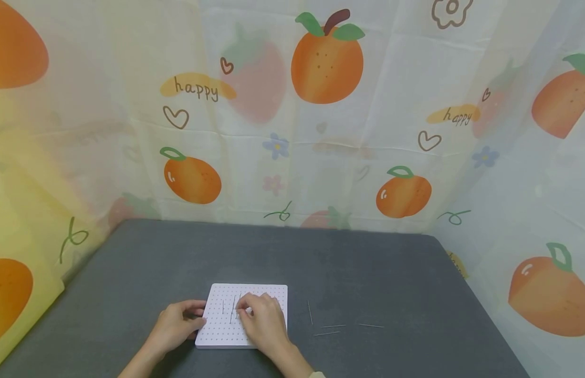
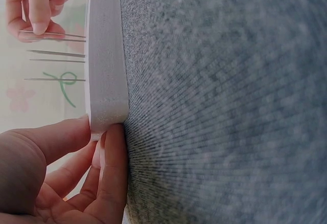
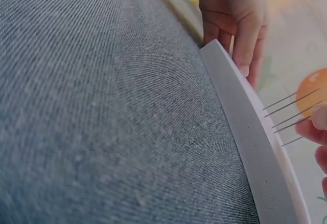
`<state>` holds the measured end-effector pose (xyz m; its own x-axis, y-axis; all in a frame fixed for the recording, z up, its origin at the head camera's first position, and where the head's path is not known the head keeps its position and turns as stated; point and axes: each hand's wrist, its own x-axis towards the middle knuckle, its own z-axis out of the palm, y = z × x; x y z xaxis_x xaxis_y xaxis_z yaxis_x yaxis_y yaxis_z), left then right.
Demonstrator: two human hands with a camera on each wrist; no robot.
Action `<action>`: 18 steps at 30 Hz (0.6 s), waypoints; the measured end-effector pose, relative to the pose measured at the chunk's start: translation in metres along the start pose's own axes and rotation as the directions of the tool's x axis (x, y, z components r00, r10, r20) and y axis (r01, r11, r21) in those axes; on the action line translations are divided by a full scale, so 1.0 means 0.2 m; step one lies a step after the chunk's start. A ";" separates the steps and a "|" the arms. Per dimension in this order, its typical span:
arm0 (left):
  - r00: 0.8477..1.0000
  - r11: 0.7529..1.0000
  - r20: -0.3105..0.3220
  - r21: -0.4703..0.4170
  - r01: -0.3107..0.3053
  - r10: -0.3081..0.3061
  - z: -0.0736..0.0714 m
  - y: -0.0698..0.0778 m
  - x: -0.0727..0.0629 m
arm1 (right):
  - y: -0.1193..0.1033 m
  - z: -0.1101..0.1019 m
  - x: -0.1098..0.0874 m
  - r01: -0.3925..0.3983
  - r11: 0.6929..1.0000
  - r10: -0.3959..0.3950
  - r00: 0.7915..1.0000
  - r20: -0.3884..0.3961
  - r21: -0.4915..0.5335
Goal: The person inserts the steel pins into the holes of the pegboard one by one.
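Taking the pegboard's centre as the clock's middle in the head view, the left hand (image 1: 176,328) is bracing the white pegboard (image 1: 221,340) at its nine o'clock edge, gripping it with the thumb at the upper rim and the fingers against the side. The pegboard itself is lying flat on the dark tabletop (image 1: 392,283), in front of the person.

Just left of the board's centre, towards ten o'clock, slim metal pins (image 2: 54,80) are standing roughly upright, close together. The right hand (image 1: 264,320) is reaching in over the three o'clock half, its thumb and fingertips pinching the held pin (image 2: 66,35); whether that pin's foot is sitting fully in a hole, the pictures are not showing.

Doing this step well is, I judge, a matter of holding the shaft vertical, sighting one hole and pressing straight down lightly, since a pin this thin is probably inviting bending or skating. The neighbours are standing near the fingertips, so opening the pinch narrowly seems wiser, and the left hand's grip is usefully countering any sliding.

Beyond the board, around three o'clock, a single pin (image 1: 310,312) is lying nearest; further right, two nearly parallel pins (image 1: 333,326) are resting, then a lone outer pin (image 1: 371,325).
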<state>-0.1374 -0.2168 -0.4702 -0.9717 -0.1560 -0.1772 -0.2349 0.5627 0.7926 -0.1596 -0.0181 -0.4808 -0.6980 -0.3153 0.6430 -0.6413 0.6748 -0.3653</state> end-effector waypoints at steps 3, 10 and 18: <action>1.000 1.000 -0.002 -0.004 -0.006 0.006 0.00 0.00 0.00 | 0.00 0.01 0.00 0.007 1.000 -0.007 1.000 0.001 -0.007; 1.000 0.999 0.002 -0.021 -0.027 0.027 0.00 -0.02 0.01 | 0.00 0.02 -0.01 0.024 0.999 -0.024 1.000 0.006 -0.024; 0.999 0.999 -0.004 -0.010 -0.037 0.037 0.00 -0.01 0.01 | 0.01 0.03 -0.01 0.014 0.999 -0.013 1.000 0.023 -0.039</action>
<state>-0.1385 -0.2184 -0.4729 -0.9796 -0.1384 -0.1458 -0.1989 0.5602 0.8042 -0.1608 -0.0199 -0.4866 -0.6967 -0.3389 0.6323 -0.6379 0.6959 -0.3299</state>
